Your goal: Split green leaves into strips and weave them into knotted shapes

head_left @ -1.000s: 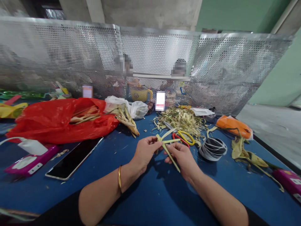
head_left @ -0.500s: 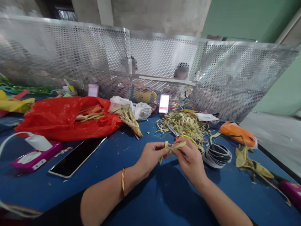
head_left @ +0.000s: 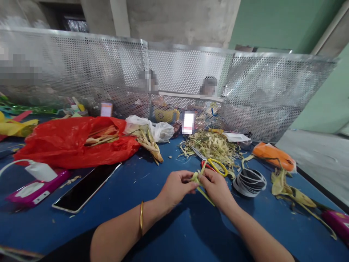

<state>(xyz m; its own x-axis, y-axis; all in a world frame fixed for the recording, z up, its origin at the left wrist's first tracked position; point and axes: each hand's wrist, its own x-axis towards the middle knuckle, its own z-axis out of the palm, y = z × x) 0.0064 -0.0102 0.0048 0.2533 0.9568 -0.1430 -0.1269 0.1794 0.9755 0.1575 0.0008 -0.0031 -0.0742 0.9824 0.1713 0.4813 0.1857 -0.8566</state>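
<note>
Between my hands, above the blue table point(head_left: 163, 225), is a small folded piece of pale green leaf strips point(head_left: 195, 177). My left hand point(head_left: 177, 187) pinches it from the left, thumb and fingers closed. My right hand point(head_left: 216, 185) is closed on the strips from the right; one end sticks up and another slants down below my fingers. Just beyond my right hand lie scissors point(head_left: 218, 167) with yellow and red handles, blades toward a heap of shredded leaf strips point(head_left: 215, 145). A coil of white and black cord point(head_left: 249, 183) stands to the right.
On the left are a red plastic bag point(head_left: 60, 142) with dried leaves, a large phone point(head_left: 87, 187) and a purple power strip point(head_left: 38, 189) with a charger. An orange packet point(head_left: 274, 156) and dried husks point(head_left: 293, 191) lie right. A perforated metal screen point(head_left: 188, 65) borders the back.
My right hand has moved in closer to my left, and the strips have turned, with one end now slanting down to the right. The scissors' handles show more fully. The view has shifted slightly.
</note>
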